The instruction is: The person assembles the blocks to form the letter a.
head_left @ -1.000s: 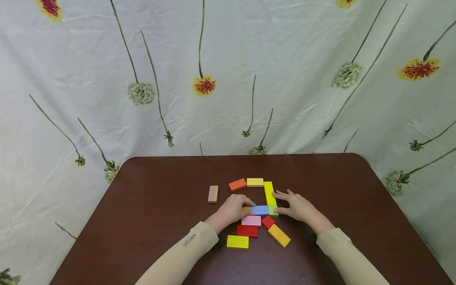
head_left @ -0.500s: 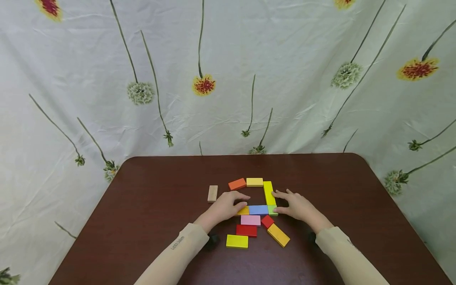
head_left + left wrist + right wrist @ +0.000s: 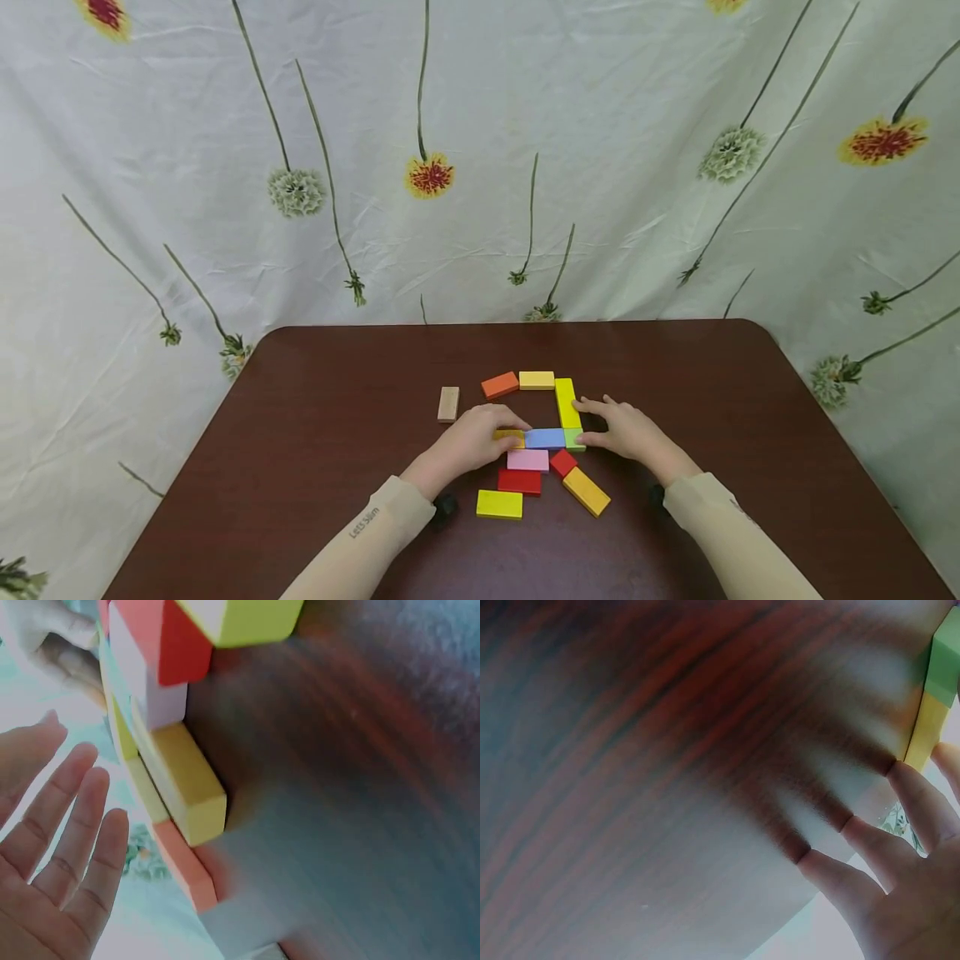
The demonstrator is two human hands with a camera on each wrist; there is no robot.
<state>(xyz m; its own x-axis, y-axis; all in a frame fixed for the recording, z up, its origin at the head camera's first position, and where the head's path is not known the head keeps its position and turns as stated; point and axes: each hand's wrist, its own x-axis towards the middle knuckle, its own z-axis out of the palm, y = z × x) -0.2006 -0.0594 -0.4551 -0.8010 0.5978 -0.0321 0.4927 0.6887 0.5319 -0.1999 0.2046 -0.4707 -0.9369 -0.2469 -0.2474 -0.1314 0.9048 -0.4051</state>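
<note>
A row of flat blocks crosses the middle of the arrangement: yellow-orange (image 3: 513,435), blue (image 3: 545,438) and light green (image 3: 573,439). My left hand (image 3: 468,435) reaches over the row's left end, thumb at the near side of the yellow-orange block and fingers beyond it. In the left wrist view the extended fingers (image 3: 86,802) show beside that block, with a gap between. At the right, my right hand (image 3: 630,429) has its thumb at the green block and fingertips at the side of the long yellow block (image 3: 566,402). Its spread fingers reach toward the tabletop in the right wrist view.
Beyond the row lie an orange block (image 3: 500,385) and a pale yellow block (image 3: 536,381); a plain wooden block (image 3: 448,404) sits apart at left. Nearer are pink (image 3: 528,460), red (image 3: 519,481), yellow (image 3: 499,504), small red (image 3: 563,464) and amber (image 3: 587,491) blocks on the brown table (image 3: 337,417).
My left hand has drawn back leftward from the blue block's end, uncovering more of the yellow-orange block, then its fingers came in a little over that block. My right hand has stayed put.
</note>
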